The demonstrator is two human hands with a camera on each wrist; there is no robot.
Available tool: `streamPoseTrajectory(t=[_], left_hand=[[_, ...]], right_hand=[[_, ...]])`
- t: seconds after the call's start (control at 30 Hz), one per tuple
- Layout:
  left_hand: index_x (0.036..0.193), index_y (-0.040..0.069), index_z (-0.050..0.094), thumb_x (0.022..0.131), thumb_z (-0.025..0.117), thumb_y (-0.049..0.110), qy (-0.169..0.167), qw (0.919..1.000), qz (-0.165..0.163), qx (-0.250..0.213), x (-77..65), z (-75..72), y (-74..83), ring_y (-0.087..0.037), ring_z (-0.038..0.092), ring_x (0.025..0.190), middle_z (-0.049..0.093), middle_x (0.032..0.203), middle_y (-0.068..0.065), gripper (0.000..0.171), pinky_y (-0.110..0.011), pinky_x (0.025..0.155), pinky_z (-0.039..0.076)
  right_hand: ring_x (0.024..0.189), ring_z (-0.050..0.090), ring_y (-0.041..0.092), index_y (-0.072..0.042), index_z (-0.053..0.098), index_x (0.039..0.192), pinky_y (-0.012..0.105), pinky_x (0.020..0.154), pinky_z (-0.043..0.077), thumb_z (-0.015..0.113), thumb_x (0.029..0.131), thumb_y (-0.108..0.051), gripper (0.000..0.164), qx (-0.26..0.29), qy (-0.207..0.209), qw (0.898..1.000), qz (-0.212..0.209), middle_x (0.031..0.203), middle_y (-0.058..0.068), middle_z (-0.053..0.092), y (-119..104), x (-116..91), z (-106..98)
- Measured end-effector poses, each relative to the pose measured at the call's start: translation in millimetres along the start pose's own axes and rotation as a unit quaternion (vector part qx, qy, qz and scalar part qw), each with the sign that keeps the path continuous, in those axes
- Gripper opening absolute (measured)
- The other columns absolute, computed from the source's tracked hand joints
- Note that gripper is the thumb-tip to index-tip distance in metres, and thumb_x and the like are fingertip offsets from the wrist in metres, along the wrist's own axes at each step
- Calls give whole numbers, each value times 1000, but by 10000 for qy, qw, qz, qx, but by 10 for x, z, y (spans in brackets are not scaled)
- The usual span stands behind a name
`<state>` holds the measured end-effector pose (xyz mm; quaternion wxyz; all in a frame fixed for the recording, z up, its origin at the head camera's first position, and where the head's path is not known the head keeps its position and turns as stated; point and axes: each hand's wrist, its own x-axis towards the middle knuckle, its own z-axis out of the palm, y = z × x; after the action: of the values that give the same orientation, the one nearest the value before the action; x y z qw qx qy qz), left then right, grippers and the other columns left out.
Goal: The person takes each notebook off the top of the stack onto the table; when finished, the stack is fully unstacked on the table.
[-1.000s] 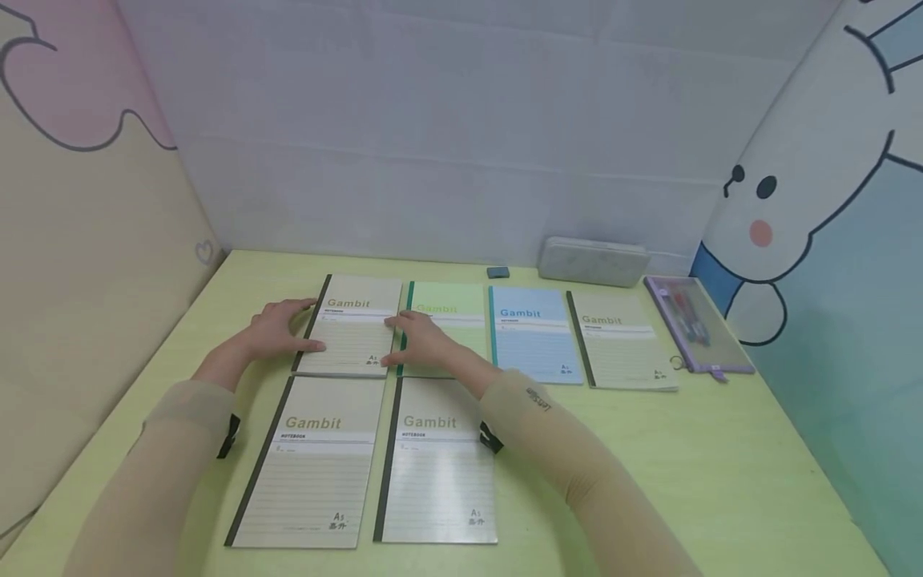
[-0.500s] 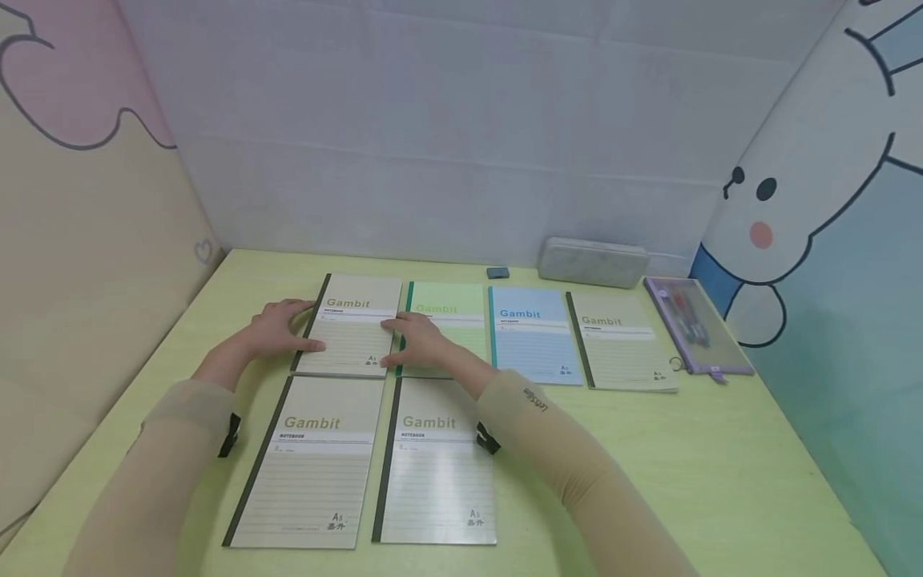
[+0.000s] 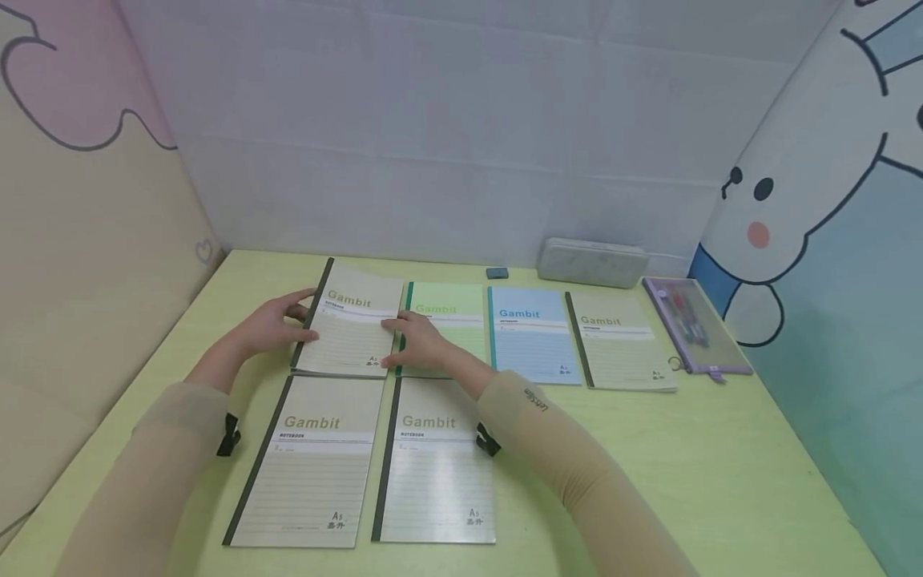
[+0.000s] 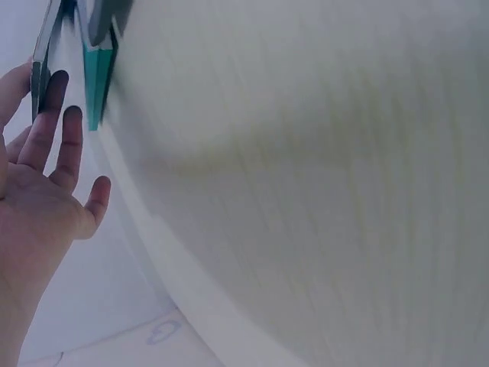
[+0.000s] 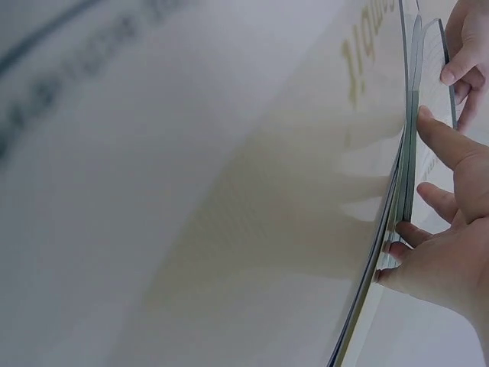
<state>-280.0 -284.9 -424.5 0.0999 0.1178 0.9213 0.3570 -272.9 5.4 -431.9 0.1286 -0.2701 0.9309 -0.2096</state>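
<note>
At the back left, a cream Gambit notebook [image 3: 353,336] has its dark-spined left side raised, its cover bending slightly. My left hand [image 3: 265,327] pinches that side, thumb on the cover and fingers underneath. In the left wrist view the notebook edge [image 4: 43,65] sits between thumb and fingers, with a green spine [image 4: 98,88] beyond. My right hand [image 3: 425,340] touches the notebook's right edge with its thumb and fingertips, reaching across the green notebook [image 3: 454,300]. In the right wrist view the right hand [image 5: 458,245] lies along the notebook edges, fingers extended.
Two larger-looking cream notebooks [image 3: 317,473] [image 3: 443,489] lie in front. Rightward are a blue notebook [image 3: 535,344] and another cream notebook [image 3: 622,353]. Behind are a small dark eraser-like block [image 3: 497,273] and a grey case [image 3: 594,263]. A purple-edged pen pouch [image 3: 710,336] lies far right.
My left hand has risen slightly, lifting the left side of the back-left notebook, which lay flat before. The right hand stays at that notebook's right edge.
</note>
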Motion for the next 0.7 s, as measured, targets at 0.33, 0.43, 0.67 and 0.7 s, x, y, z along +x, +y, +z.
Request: streamPoseTrajectory(t=[0.33,0.43,0.67,0.7], left_hand=[[151,18,22,82,74,18,385,9980,456,-202,-58,14,78,-30,53,102,61,105,-16,87,-59,101,29],[150,19,25,81,74,17,426,9981,412,-160,-74,3,137,-32,51,106,60,107,-16,85,-60,102,29],[150,24,26,81,75,18,541,9975,405,-199,-68,-80,314,-34,50,112,60,107,-15,85,-60,103,28],[150,24,26,81,75,18,559,9973,411,-227,-62,-95,344,-34,50,113,61,107,-15,85,-59,103,28]], right_hand=[[142,23,27,-23,31,148,42,114,23,77,77,-40,86,352,71,9993,61,153,9,28,36,41,8],[141,25,25,-23,32,148,41,114,21,77,77,-38,86,466,173,9987,57,152,5,32,31,42,-10],[134,33,28,-27,38,145,39,107,34,76,79,-34,76,816,659,9943,194,147,8,35,24,8,-119],[133,34,29,-27,39,144,39,106,36,76,80,-34,74,851,742,9935,173,146,10,34,29,3,-142]])
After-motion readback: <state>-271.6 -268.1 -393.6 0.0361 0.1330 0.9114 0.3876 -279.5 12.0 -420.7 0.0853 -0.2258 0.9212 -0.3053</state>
